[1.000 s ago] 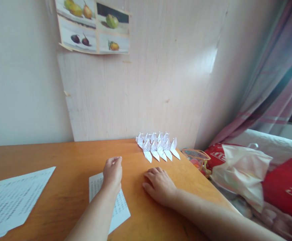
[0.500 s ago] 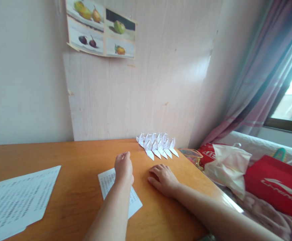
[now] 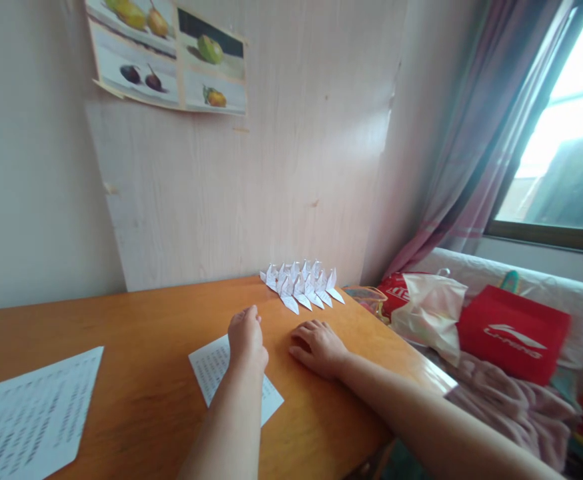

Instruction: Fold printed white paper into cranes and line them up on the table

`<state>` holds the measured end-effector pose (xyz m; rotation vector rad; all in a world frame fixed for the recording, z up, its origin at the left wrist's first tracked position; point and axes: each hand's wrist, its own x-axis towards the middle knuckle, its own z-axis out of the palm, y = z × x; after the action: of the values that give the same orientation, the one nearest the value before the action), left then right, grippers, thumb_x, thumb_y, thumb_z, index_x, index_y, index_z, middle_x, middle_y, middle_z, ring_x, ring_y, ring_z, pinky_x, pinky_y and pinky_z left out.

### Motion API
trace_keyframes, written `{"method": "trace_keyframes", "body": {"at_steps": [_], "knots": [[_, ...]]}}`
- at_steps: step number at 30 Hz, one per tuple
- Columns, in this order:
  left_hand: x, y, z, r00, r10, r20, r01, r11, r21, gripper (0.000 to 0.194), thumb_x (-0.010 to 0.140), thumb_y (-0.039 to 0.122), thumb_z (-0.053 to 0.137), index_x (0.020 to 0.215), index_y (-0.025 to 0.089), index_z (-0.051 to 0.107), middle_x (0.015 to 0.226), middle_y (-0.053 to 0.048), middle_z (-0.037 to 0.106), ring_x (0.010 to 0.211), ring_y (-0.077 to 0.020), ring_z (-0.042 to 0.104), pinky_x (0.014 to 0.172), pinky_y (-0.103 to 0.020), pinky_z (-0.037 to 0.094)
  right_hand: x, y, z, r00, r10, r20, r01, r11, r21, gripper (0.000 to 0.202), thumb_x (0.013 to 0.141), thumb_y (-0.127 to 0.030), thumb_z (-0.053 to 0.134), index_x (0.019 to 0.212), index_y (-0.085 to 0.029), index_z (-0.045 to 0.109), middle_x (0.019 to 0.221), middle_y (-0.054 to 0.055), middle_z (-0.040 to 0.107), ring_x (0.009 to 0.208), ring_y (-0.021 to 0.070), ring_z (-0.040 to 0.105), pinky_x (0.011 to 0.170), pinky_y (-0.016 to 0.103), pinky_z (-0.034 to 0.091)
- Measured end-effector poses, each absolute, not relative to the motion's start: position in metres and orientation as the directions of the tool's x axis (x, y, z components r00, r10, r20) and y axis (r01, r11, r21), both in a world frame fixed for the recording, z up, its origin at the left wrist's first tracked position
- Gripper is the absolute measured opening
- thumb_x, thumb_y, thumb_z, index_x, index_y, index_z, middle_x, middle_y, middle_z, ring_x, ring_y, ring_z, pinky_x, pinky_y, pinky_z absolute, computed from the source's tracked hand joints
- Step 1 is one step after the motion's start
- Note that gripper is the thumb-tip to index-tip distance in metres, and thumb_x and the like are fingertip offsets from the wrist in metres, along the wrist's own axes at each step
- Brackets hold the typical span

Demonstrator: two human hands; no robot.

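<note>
A small printed sheet (image 3: 211, 365) lies at an angle on the wooden table. My left hand (image 3: 246, 340) is closed and rests on its side over this sheet, hiding its middle; whatever the curled fingers may hold is out of sight. To the right of the sheet, my right hand (image 3: 320, 348) lies palm down on the bare wood, fingers loosely apart, holding nothing. Beyond both hands stand several folded white paper pieces (image 3: 300, 288) in close rows, near the table's far right corner.
Larger printed sheets (image 3: 36, 420) lie at the table's (image 3: 141, 393) left. Fruit pictures (image 3: 211, 63) hang on the wall behind. Past the right edge are a white plastic bag (image 3: 434, 310), a red bag (image 3: 514, 333) and a mauve cloth (image 3: 506, 407).
The camera view has turned to the right, so the wall pictures and bags sit further left. Both hands have kept nearly the same places and poses on the table.
</note>
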<state>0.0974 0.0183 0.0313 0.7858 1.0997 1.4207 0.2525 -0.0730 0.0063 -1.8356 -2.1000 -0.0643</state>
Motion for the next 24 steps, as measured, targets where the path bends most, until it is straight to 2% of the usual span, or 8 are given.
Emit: {"method": "trace_keyframes", "body": {"at_steps": [8,14,18,24], "knots": [[0.088,0.022,0.039,-0.192,0.970,-0.150,-0.411,0.060,0.910,0.024,0.066,0.029,0.065,0.087,0.017,0.063,0.088,-0.004,0.069,0.082,-0.0182,0.066,0.067,-0.030,0.043,0.254,-0.071,0.006,-0.096,0.951,0.293,0.970,0.155,-0.187,0.037,0.091,-0.049,0.056,0.114,-0.023,0.065,0.113,0.007,0.064,0.106,0.0223,0.054,0.093,0.036,0.034],[0.080,0.026,0.046,-0.256,0.956,-0.143,-0.439,0.017,0.898,0.024,0.064,0.029,0.066,0.083,0.017,0.062,0.087,-0.004,0.070,0.079,-0.0180,0.067,0.066,-0.029,0.041,0.254,-0.073,0.008,-0.103,0.955,0.279,0.974,0.154,-0.166,0.037,0.092,-0.050,0.054,0.113,-0.022,0.065,0.112,0.008,0.064,0.106,0.0226,0.053,0.092,0.036,0.034],[0.073,0.023,0.057,-0.328,0.940,-0.098,-0.454,-0.065,0.889,0.024,0.064,0.029,0.065,0.084,0.017,0.062,0.088,-0.004,0.070,0.081,-0.0172,0.067,0.069,-0.029,0.042,0.255,-0.073,0.008,-0.108,0.955,0.277,0.972,0.160,-0.170,0.037,0.092,-0.051,0.053,0.112,-0.022,0.065,0.111,0.008,0.063,0.107,0.0230,0.052,0.091,0.037,0.034],[0.048,0.018,0.073,-0.461,0.887,0.008,-0.444,-0.238,0.864,0.029,0.070,0.035,0.060,0.094,0.020,0.059,0.103,-0.005,0.068,0.090,-0.0153,0.067,0.074,-0.028,0.044,0.258,-0.072,0.005,-0.110,0.958,0.264,0.972,0.159,-0.172,0.037,0.094,-0.051,0.049,0.110,-0.021,0.066,0.112,0.009,0.062,0.110,0.0247,0.050,0.092,0.039,0.032]]}}
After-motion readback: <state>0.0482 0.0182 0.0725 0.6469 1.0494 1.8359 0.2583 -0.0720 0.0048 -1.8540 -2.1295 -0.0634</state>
